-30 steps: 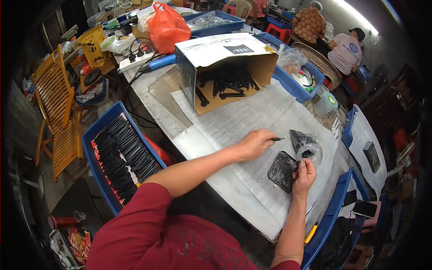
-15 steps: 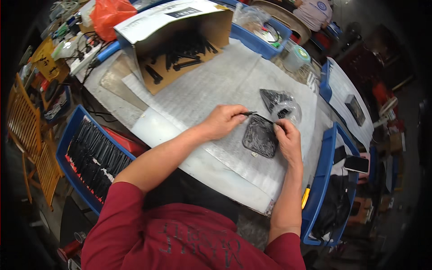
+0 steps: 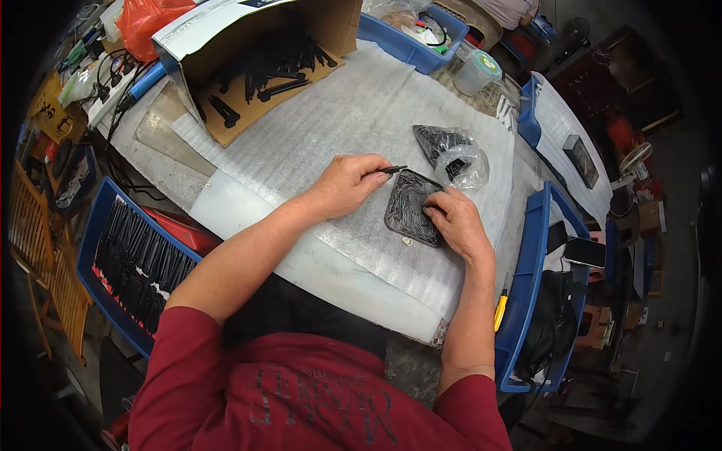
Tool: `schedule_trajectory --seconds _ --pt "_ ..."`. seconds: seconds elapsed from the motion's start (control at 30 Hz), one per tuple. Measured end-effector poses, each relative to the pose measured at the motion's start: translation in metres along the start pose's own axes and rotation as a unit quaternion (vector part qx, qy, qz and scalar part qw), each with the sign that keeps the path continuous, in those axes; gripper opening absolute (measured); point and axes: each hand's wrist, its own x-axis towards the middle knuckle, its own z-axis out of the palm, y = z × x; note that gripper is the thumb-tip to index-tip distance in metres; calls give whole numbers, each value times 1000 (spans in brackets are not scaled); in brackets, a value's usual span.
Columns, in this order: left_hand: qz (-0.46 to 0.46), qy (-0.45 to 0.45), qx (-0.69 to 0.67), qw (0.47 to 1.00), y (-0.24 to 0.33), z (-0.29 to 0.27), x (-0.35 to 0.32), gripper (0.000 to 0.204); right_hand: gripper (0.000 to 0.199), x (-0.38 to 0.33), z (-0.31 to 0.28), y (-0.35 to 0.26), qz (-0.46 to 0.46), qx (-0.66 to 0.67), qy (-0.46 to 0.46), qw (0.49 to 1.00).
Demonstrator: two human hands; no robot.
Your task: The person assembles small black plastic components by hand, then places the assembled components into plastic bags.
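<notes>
Between the closed fingers of my left hand (image 3: 352,183) is a thin black rod-shaped part (image 3: 394,170), its tip pointing right above the tray's far left corner. A small dark square tray (image 3: 388,216) holds many thin dark metal pins (image 3: 410,201). My right hand (image 3: 459,223) reaches over the tray's right side, fingertips pinched together down at the pins. Whatever those fingertips hold is hidden. Just behind the tray lies a clear plastic bag (image 3: 468,174) with small black parts (image 3: 436,143) inside, its mouth facing my right hand.
An open cardboard box (image 3: 226,124) of black parts stands at the far left. Blue bins flank the table: one with rows of black parts (image 3: 139,259), one with dark cloth (image 3: 553,331). A yellow-handled tool (image 3: 501,312) sits by the right bin (image 3: 519,338). White foam sheet (image 3: 323,143) covers the tabletop.
My right hand has left the black part in my left hand and dropped to the pins in the tray. The whole view has shifted slightly.
</notes>
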Motion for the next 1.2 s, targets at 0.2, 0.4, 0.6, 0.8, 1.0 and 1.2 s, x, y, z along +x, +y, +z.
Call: schedule_trajectory --seconds 0.2,0.4,0.6,0.8,1.0,1.2 --pt "12 -2 2 1000 1 -1 0 12 12 0 3 0 -30 -9 -16 999" --pt "11 -9 9 1000 2 -2 1 11 9 4 9 -8 -52 -48 -12 997" --pt "21 -4 5 1000 1 -2 0 11 8 6 15 -7 -48 -115 -27 992" --pt "22 -8 1 1000 0 -2 -1 11 7 4 10 -5 -7 28 68 997" --pt "15 -15 -6 1000 2 -3 -1 12 13 3 18 11 58 194 84 976" --pt "-6 -31 -9 999 5 -4 0 12 13 4 16 5 89 304 62 947"
